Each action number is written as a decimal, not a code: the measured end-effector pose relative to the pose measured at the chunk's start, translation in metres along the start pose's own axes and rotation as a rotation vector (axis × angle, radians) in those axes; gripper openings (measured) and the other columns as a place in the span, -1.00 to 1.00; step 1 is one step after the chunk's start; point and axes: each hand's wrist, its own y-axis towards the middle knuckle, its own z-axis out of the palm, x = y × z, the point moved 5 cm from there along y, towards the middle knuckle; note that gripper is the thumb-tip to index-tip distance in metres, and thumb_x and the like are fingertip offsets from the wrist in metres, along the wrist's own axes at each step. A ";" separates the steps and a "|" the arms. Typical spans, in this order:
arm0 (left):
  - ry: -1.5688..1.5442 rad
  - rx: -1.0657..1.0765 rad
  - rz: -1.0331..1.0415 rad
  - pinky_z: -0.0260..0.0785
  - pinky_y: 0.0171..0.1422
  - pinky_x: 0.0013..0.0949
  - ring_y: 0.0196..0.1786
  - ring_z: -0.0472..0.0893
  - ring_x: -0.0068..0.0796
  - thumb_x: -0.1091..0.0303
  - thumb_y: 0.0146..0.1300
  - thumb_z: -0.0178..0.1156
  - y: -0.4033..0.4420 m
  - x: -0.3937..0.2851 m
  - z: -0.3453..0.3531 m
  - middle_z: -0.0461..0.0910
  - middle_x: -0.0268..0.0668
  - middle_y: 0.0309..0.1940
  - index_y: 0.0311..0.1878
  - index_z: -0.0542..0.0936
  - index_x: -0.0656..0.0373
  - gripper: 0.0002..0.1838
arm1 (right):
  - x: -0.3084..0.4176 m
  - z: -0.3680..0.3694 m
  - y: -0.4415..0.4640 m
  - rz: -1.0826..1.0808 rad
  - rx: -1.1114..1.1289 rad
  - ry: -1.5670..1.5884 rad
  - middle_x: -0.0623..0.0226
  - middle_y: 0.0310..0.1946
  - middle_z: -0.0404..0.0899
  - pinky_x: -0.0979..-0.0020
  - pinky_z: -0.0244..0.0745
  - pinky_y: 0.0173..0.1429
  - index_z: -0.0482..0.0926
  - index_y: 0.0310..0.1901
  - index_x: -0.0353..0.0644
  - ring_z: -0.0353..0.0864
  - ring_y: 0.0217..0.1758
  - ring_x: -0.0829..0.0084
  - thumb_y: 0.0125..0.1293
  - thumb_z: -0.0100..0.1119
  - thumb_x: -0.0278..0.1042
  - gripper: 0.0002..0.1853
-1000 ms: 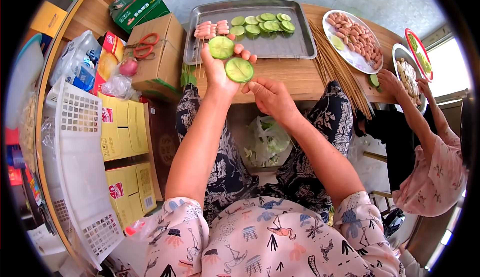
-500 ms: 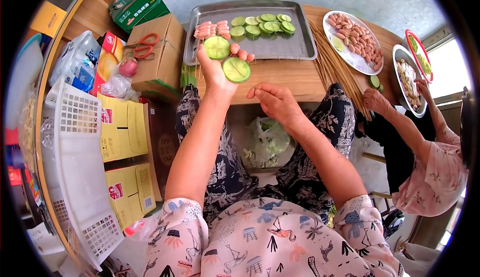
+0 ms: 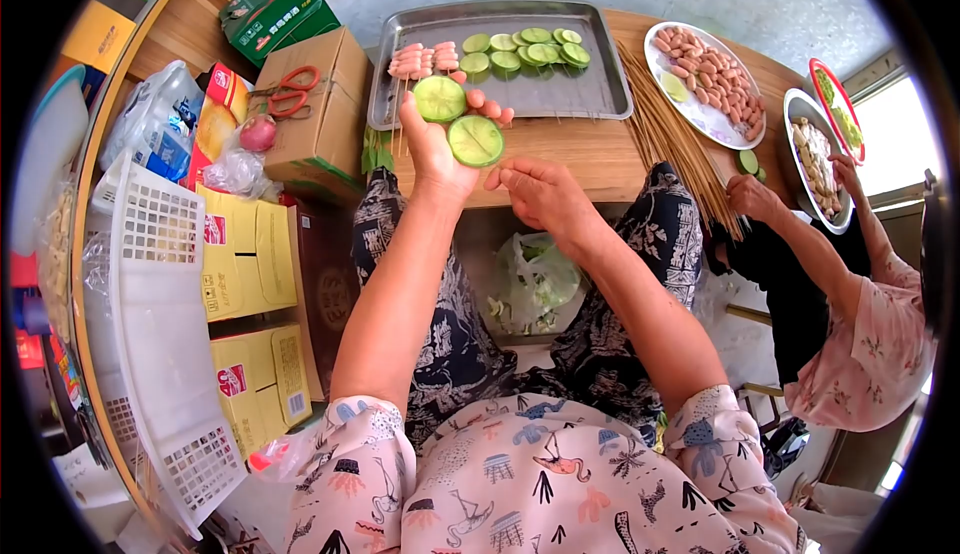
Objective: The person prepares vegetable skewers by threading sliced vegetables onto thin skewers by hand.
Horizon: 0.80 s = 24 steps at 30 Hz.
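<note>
Partly covering the tray [image 3: 560,99], the left hand [image 3: 433,154] cups green slices [image 3: 475,141]; right hand [image 3: 542,192] curled, contents unclear.

Right hand [image 3: 545,194] has open tabletop [image 3: 575,154] at 12. Sticks [image 3: 662,119] block 2 o'clock, green slice [image 3: 475,142] crowds 10.

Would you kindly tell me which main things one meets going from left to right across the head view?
White basket → red-handled scissors → wearer's left hand holding green slices → right hand → white plate of sausages → metal bowl.
</note>
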 end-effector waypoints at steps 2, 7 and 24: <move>0.051 -0.091 -0.007 0.40 -0.21 -0.02 -0.40 0.53 -0.19 -0.30 0.32 -0.37 -0.007 0.005 0.006 0.53 -0.22 -0.44 -0.04 0.39 0.10 -0.36 | -0.006 -0.003 0.005 0.008 0.006 0.059 0.65 -0.70 0.11 0.59 -0.11 -0.60 0.54 -0.19 -0.23 0.01 -0.68 0.74 0.47 -0.08 -0.29 -0.76; 0.365 -0.209 -0.154 0.42 -0.04 0.05 -0.17 0.58 -0.11 -0.51 0.23 -0.44 -0.011 0.014 -0.016 0.57 -0.10 -0.25 0.16 0.33 0.19 -0.10 | -0.006 -0.005 0.006 -0.006 0.005 0.121 0.60 -0.71 0.18 0.60 -0.09 -0.61 0.54 -0.13 -0.24 0.05 -0.70 0.72 0.48 -0.10 -0.28 -0.75; 0.199 -0.125 -0.079 0.44 0.06 -0.10 -0.10 0.59 -0.17 -0.36 0.33 -0.25 0.001 0.004 -0.020 0.58 -0.11 -0.21 0.09 0.39 0.25 -0.24 | -0.015 -0.005 -0.001 -0.016 -0.051 0.082 0.66 -0.68 0.19 0.64 -0.02 -0.55 0.57 -0.17 -0.17 0.10 -0.64 0.75 0.45 -0.04 -0.28 -0.79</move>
